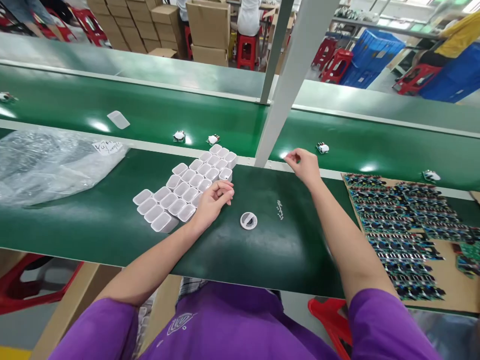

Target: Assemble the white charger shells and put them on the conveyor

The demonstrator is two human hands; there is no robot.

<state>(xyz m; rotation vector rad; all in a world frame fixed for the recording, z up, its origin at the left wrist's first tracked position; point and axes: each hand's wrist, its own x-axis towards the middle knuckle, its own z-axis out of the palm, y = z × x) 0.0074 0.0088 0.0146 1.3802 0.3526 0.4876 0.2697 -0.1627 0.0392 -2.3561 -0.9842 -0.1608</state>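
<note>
My left hand [214,202] is at the right edge of a cluster of small, clear plastic cups [182,190], its fingers curled together. What it holds, if anything, is hidden. Over the near edge of the green conveyor belt, my right hand [304,167] is closed in a pinch. A bright glare at its fingertips keeps me from making out anything between them. On the dark green tabletop [225,255] between my arms lies a round white-and-grey part [248,220]. To its right is a small scatter of tiny clear pieces [280,210].
Small circuit boards with white tops, one of them [322,147], sit along the conveyor belt [232,117]. A clear lid-like piece [118,119] lies there too. Rows of circuit boards [397,215] fill cardboard at right. A plastic bag [56,160] covers the left; a white post [285,85] rises ahead.
</note>
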